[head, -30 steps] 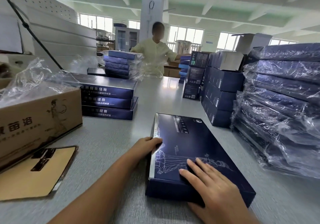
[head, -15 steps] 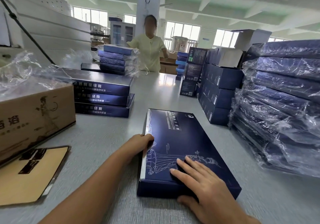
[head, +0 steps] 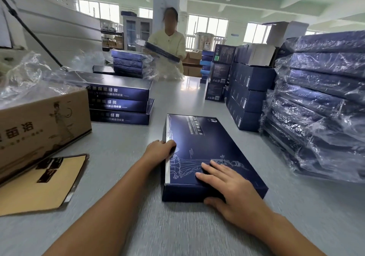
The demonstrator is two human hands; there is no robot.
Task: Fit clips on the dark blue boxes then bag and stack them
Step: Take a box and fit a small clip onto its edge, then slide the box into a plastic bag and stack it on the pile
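Centrally, the dark blue box (head: 199, 149) lies flat on the grey table (head: 122, 153), lid closed, contents hidden. The left hand (head: 161, 150) sits against its left long edge, fingers curled over the lid rim: grip grasping the box. The right hand (head: 231, 188) lies flat on the near lid corner, fingers straight, thumb against the near end wall: grip released, pressing only. Left of the box stand three unbagged boxes (head: 118, 103) and a cardboard carton (head: 43, 127) holding clear plastic bags (head: 29, 77). To the right is a stack of bagged boxes (head: 320, 105).
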